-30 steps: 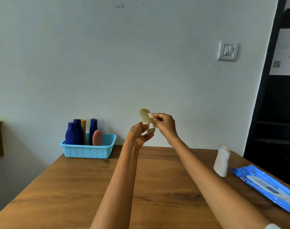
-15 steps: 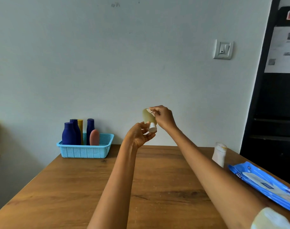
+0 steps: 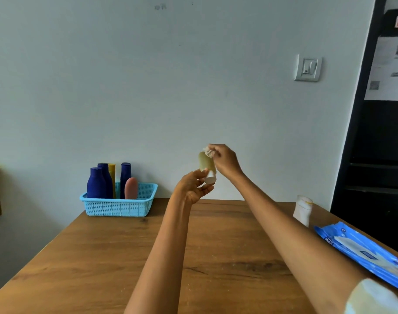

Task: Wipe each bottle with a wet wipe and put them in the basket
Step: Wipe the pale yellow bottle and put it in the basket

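Left hand (image 3: 193,186) gripping the white cap end of an olive bottle (image 3: 207,165), held up over the counter (image 3: 125,257), cap down. Right hand (image 3: 225,160) pinching a crumpled wet wipe (image 3: 208,152) against the bottle's upper end. Far left, blue basket (image 3: 118,206) holding three dark blue bottles, a yellow one, a pink one. Right side, a white bottle (image 3: 302,210), blurred, probably upright, beside the blue wipes pack (image 3: 363,252).
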`<state>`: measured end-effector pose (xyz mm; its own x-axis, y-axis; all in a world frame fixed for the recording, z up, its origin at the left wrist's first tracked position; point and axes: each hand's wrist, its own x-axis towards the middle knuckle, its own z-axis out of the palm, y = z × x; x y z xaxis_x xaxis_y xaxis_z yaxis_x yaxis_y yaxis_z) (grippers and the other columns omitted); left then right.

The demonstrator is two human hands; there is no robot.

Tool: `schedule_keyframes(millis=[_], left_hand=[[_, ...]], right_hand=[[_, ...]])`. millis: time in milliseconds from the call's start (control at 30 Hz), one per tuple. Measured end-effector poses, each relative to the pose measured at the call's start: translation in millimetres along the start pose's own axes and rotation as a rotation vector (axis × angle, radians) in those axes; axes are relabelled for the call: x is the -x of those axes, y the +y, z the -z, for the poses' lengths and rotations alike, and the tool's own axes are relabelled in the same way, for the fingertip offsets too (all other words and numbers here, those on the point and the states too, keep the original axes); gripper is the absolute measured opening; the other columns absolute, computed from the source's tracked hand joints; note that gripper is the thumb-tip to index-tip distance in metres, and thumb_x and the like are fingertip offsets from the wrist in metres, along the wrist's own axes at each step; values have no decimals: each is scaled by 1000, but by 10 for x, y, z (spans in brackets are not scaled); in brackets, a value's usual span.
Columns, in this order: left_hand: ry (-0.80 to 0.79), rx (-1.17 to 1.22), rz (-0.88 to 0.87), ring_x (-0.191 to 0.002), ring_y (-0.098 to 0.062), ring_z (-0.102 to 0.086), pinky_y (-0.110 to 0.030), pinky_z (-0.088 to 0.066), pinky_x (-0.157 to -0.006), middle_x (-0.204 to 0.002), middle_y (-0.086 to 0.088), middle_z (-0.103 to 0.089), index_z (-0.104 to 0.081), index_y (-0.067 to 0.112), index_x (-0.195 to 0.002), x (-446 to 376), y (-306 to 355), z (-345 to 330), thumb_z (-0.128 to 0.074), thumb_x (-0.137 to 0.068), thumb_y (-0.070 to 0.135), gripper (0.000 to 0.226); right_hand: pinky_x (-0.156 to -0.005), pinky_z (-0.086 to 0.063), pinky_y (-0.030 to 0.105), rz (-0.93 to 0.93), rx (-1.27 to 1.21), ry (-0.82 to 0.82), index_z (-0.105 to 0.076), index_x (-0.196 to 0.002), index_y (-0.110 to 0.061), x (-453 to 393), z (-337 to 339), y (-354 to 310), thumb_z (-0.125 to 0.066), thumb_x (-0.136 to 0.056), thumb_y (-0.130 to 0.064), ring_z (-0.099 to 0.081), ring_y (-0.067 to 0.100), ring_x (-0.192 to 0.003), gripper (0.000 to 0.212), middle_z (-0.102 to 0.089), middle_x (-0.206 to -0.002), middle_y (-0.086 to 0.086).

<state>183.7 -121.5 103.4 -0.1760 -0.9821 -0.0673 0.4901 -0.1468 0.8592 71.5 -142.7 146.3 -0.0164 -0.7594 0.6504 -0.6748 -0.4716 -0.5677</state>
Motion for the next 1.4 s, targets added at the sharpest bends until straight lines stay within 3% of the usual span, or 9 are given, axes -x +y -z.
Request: schedule_keyframes(millis=[167,400,567,767,867,967,1067,1200,1400], left_hand=[[40,20,10,-75,-27,-58,-33,-52,-68,-87,-14,-56,-60,5,-85,-16,25,40,-57,-90,4,6],[64,29,17,-71,-23,-58,-31,-51,-68,-83,-12,-56,-57,5,-87,-46,31,72,-59,-89,4,3],[26,91,18,-75,-22,-59,-31,-52,-67,-88,-12,-58,-59,2,-97,-40,20,34,-67,-86,14,19],[-44,164,4,-82,-26,-59,-31,-58,-60,-96,-19,-60,-59,1,-97,-26,-3,72,-56,-94,12,12],[-143,209,-20,-93,-36,-60,-40,-60,-69,-107,-24,-59,-55,-4,-109,-13,55,94,-48,-98,7,17],[-131,182,-36,-89,-33,-61,-42,-56,-79,-97,-22,-61,-54,-4,-115,-10,43,58,-49,-95,1,21],[-57,144,-95,-80,-25,-60,-39,-53,-79,-91,-18,-61,-53,-3,-124,-39,1,22,-49,-93,-3,30],[55,121,-100,-73,-23,-61,-30,-56,-60,-104,-20,-61,-54,0,-127,-40,19,38,-57,-89,-3,38],[171,-86,-166,-80,-21,-60,-29,-51,-71,-118,-20,-57,-45,3,-135,-36,-55,-50,-68,-82,-2,59]], right_hand=[[-91,-41,22,74,-15,-122,-66,-116,-11,132,-133,40,-40,-94,1,-55,19,-115,36,-61,-124,6],[-72,-47,20,4,-156,-136,-74,-95,-16,314,16,88,-49,-90,-4,-62,15,-89,28,-68,-100,-2],[-65,-47,11,-159,-468,85,-71,-102,-15,245,75,88,-56,-90,-10,-62,9,-91,19,-69,-102,-3],[-85,-48,23,-69,-264,-49,-67,-114,-18,262,-80,79,-60,-90,-14,-59,14,-104,25,-64,-118,-2],[-87,-48,25,-86,-267,33,-66,-117,-17,250,-55,117,-59,-91,-12,-58,13,-103,27,-63,-118,-1],[-91,-53,35,-128,-355,18,-67,-115,-16,255,-46,116,-60,-90,-10,-61,15,-103,27,-65,-118,-1],[-85,-53,26,-114,-370,-14,-71,-107,-16,322,-30,76,-59,-89,-6,-62,12,-101,24,-68,-109,-5],[-68,-51,16,-168,-370,-78,-74,-93,-10,350,68,74,-63,-86,-12,-65,11,-84,13,-72,-93,4],[-84,-41,16,-3,-71,176,-66,-114,-10,-4,80,-48,-52,-92,-6,-59,20,-108,27,-61,-119,9]])
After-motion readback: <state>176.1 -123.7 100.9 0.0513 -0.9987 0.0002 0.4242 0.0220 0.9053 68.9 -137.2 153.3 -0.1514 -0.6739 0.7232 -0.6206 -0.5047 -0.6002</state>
